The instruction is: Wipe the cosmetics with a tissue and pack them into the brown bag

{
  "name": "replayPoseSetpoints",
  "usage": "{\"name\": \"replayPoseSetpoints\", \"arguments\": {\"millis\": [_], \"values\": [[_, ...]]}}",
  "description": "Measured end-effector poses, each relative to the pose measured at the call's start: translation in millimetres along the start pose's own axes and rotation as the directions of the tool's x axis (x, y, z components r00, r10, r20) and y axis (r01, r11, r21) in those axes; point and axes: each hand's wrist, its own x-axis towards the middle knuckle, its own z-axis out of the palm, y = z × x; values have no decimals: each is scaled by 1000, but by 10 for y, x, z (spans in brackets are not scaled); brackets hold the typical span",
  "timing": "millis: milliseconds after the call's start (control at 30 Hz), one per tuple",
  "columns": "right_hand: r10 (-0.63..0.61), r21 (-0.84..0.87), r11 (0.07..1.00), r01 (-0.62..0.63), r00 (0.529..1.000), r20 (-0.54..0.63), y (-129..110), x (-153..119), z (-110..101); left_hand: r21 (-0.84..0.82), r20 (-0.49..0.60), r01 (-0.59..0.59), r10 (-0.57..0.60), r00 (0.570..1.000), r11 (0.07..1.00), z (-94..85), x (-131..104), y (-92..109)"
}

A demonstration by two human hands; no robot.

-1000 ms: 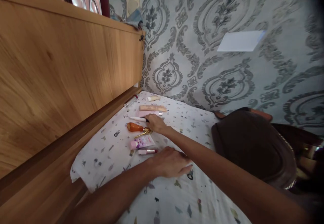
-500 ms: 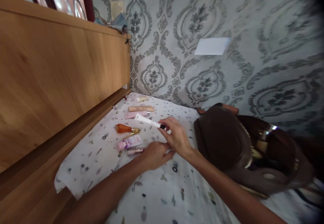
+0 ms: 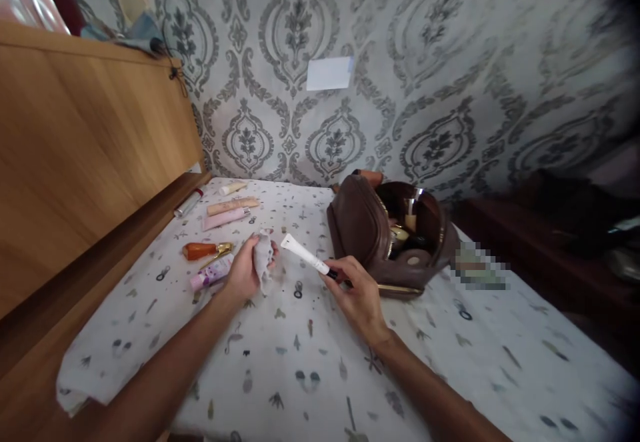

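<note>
My right hand [image 3: 357, 299] pinches a slim white squeeze tube [image 3: 303, 254] by its black cap, the flat end pointing up and left. My left hand [image 3: 244, 272] is closed round a crumpled light grey cloth [image 3: 263, 262], just left of the tube and apart from it. Beside my left wrist lies a purple-and-pink tube [image 3: 213, 273], partly covered by the hand. An orange bottle [image 3: 200, 251] with a gold-coloured top is just behind it. Farther back lie a pink tube [image 3: 225, 219], a beige tube [image 3: 233, 206] and a small cream tube [image 3: 233, 189].
A brown leather bag [image 3: 353, 225] stands unzipped at the right, with brushes and other items inside. A clear tube with a red cap [image 3: 189, 203] lies by the wooden cabinet [image 3: 100, 115]. The patterned cloth [image 3: 300, 349] covers the surface before the papered wall.
My view has swung right. My hands have moved apart, and the crumpled cloth now shows in my left hand. The white tube stays in my right hand.
</note>
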Motion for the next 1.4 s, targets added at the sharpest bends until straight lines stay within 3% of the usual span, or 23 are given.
{"name": "replayPoseSetpoints", "arguments": {"millis": [100,200,333,433,533,733,800,1000,1233,1400], "values": [[42,34,999,-42,999,-13,-24,-25,2,-92,41,-7,10,999,996,25,-24,-38],[91,88,992,-90,996,-2,-86,-13,56,-83,115,33,-24,993,996,78,-90,-107],[211,207,950,-232,970,119,-189,-1,213,62,265,0,-16,964,998,143,-227,-207],[266,317,889,-331,936,230,-273,-14,319,237,358,-90,0,934,967,140,-283,-266],[282,385,839,-383,913,295,-339,-44,352,343,311,-154,43,950,927,122,-274,-286],[263,490,713,-501,839,475,-365,-99,336,323,162,-66,13,987,944,114,-216,-255],[313,481,709,-516,841,441,-355,-114,357,311,143,-61,16,990,948,103,-207,-261],[391,303,840,-449,890,234,-362,-161,405,321,206,-57,-11,979,946,90,-211,-309],[329,268,882,-388,913,241,-386,-196,395,307,76,-53,31,997,950,126,-199,-296],[298,442,796,-414,903,309,-366,-226,374,311,86,-70,45,995,948,82,-160,-308]]}}
